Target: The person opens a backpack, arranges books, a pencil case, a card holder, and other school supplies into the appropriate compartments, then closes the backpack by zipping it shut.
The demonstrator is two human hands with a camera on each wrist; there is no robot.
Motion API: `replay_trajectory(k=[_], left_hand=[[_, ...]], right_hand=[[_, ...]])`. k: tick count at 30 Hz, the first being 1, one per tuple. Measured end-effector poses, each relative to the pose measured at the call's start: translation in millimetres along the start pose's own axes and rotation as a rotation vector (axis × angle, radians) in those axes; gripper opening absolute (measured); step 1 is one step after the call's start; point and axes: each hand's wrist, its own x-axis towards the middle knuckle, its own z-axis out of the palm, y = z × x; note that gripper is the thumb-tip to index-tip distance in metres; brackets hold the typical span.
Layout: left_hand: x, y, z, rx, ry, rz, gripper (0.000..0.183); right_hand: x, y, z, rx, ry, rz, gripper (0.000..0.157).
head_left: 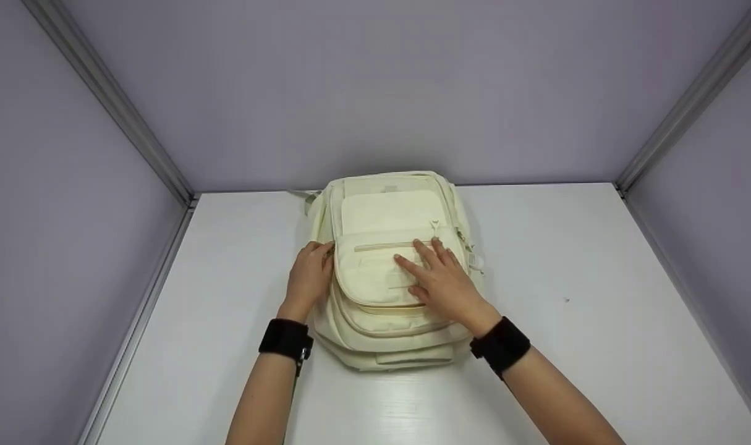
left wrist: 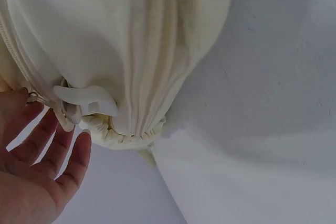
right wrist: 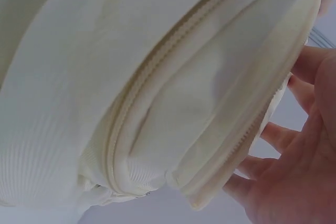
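A cream backpack lies on the white table with its front face up. At its left edge my left hand pinches a small zipper pull between thumb and index finger, the other fingers held loosely apart. Beside the pull is a white plastic clip. My right hand rests with fingers spread on the front pocket. In the right wrist view its fingertips touch the outer side of the pocket flap. The zipper teeth are parted there, with lining showing between.
Black bands circle both wrists. Pale walls with grey metal corner frames stand around the white table at the back and sides. A small dark speck lies on the tabletop right of the backpack.
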Motion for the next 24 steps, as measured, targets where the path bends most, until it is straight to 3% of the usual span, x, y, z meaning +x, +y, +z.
replay_trajectory(k=[11,17,24], left_hand=[[-8.6,-1.8,0.4,0.05,0.198,0.059,0.012],[-18.3,3.1,-1.7,0.103,0.234,0.129,0.01],[-34.1,7.3,-2.2,0.114,0.208,0.159,0.01]], right_hand=[[2.7,0.9,3.6,-0.031,0.04,-0.028,0.058],[2.0,0.9,5.4,-0.023,0.03,-0.016,0.056],[1.2,0.2,4.3,-0.027,-0.019,0.033,0.055]])
